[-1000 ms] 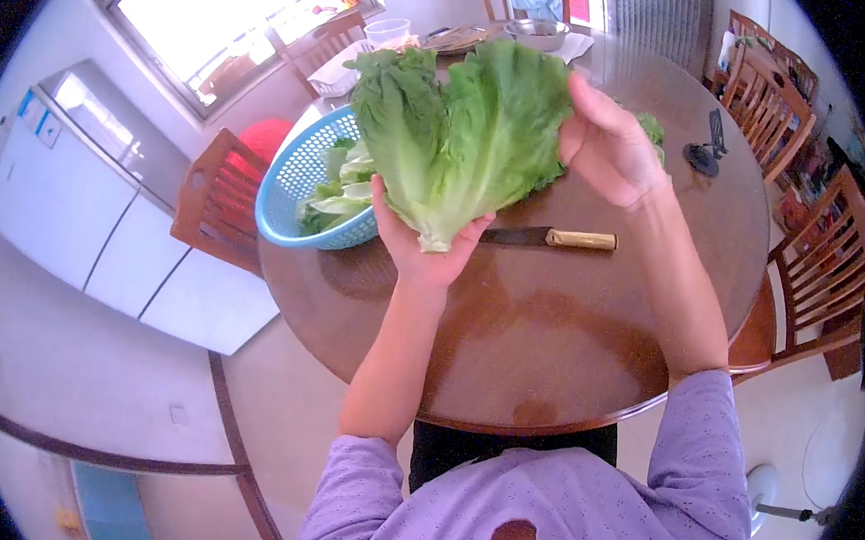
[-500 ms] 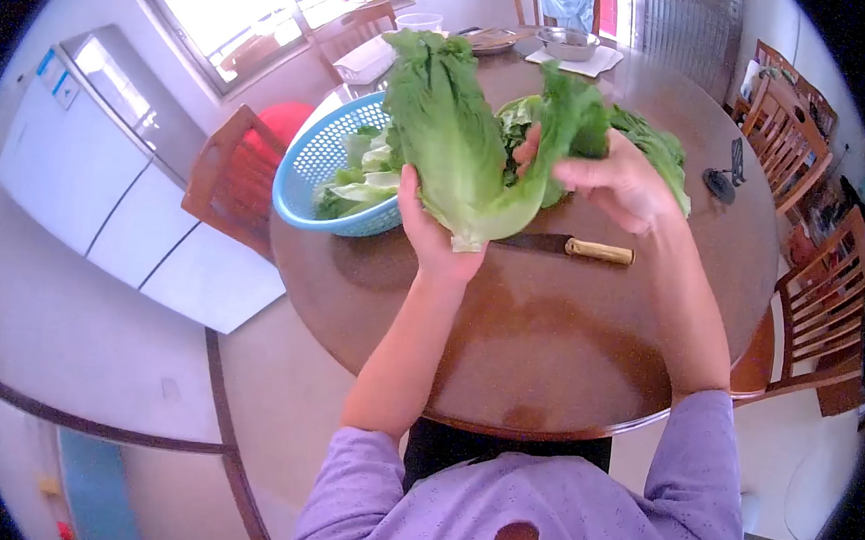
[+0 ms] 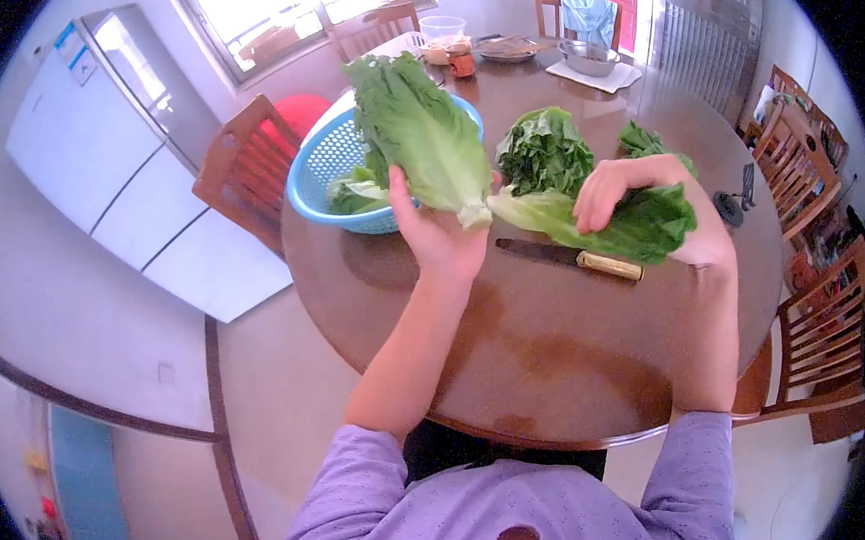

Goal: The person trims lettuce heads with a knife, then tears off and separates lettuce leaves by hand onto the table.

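Observation:
My left hand (image 3: 438, 236) is closed around the base of a lettuce head (image 3: 424, 134), which tilts up and to the left over the basket's edge. In my right hand (image 3: 614, 190) is a single lettuce leaf (image 3: 646, 225), its pale stem end pointing left at the head's cut base. Just below that leaf lies a knife (image 3: 608, 266) with a light handle, blade to the left. The blue basket (image 3: 306, 176) on the left holds some leaves (image 3: 356, 194). Behind my right hand sit more lettuce (image 3: 546, 150) and another green bunch (image 3: 642, 141).
A round brown table (image 3: 537, 353) carries everything. Toward its far side stand a metal bowl (image 3: 589, 60) on a white cloth, a plate (image 3: 506, 48), a jar (image 3: 460, 59) and a clear tub (image 3: 442, 28). A small black stand (image 3: 730, 206) is at the right. Wooden chairs (image 3: 815, 327) surround the table.
My right hand has pulled a leaf away from the lettuce head and turned it to lie sideways. The head in my left hand now leans further left.

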`<state>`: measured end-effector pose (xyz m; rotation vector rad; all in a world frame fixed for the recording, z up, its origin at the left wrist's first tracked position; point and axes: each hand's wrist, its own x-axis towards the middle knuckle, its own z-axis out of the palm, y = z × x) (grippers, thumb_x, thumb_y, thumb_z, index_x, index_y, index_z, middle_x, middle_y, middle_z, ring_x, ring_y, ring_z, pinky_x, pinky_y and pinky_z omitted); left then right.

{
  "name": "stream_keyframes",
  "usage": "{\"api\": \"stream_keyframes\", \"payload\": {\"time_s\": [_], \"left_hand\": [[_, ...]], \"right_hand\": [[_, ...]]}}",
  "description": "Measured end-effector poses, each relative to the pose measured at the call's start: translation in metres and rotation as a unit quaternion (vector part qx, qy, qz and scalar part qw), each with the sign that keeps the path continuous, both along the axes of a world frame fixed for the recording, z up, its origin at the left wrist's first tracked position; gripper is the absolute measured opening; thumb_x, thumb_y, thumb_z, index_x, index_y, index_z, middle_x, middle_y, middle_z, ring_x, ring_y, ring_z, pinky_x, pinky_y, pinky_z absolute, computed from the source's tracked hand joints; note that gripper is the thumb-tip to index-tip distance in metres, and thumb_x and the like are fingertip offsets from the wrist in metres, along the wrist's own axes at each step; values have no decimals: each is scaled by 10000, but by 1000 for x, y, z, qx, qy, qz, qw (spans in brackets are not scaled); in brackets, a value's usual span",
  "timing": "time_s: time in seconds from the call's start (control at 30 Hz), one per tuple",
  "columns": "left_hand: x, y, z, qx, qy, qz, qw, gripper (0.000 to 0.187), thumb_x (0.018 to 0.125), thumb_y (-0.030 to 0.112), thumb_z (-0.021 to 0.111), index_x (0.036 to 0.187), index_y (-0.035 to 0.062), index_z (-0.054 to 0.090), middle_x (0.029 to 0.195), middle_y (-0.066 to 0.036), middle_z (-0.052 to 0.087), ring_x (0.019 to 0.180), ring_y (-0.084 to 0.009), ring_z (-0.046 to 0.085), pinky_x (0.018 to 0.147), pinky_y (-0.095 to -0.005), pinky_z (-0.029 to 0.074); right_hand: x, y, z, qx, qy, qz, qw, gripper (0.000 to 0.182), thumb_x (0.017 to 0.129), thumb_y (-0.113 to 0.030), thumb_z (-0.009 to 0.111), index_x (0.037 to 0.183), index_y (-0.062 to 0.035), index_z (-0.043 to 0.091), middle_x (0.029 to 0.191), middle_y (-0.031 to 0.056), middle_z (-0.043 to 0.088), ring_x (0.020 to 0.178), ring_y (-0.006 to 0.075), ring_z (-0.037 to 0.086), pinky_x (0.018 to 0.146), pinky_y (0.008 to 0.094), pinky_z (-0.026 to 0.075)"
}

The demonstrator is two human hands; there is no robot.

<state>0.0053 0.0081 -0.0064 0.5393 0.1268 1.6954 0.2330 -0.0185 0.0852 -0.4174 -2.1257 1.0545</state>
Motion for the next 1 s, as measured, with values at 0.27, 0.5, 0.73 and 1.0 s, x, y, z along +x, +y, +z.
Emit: {"api": "stream_keyframes", "payload": {"time_s": [0.27,0.5,0.73,1.0], "left_hand": [[11,-23,22,42,-51,43,997,612,867,557,516,1327,159,444,1223,-44,562,1094,-253,545,919,-458,450],[4,-28,32,167,-59,-40,983,606,862,535,534,1302,124,473,1217,-104,545,961,-280,564,730,-389,516],[-20,-4,14,239,-161,-314,905,787,840,575,545,1348,-3,378,1163,-203,469,775,-243,478,499,-282,445],[-15,16,-10,264,-132,-417,860,674,901,471,509,1339,-25,382,1130,-200,480,727,-251,494,523,-305,456]], "right_hand": [[12,9,2,-5,106,-9,994,150,808,-143,643,743,-8,626,843,117,667,795,198,628,738,294,499],[8,19,-8,-19,168,46,985,130,749,10,724,768,-20,599,846,144,651,819,240,641,688,302,540],[33,34,-8,-33,263,18,964,138,766,-32,737,849,-47,628,865,112,657,811,232,629,743,316,517],[113,109,-63,371,-83,-509,772,366,655,78,607,1006,-24,623,984,103,662,915,278,633,818,326,483]]}}
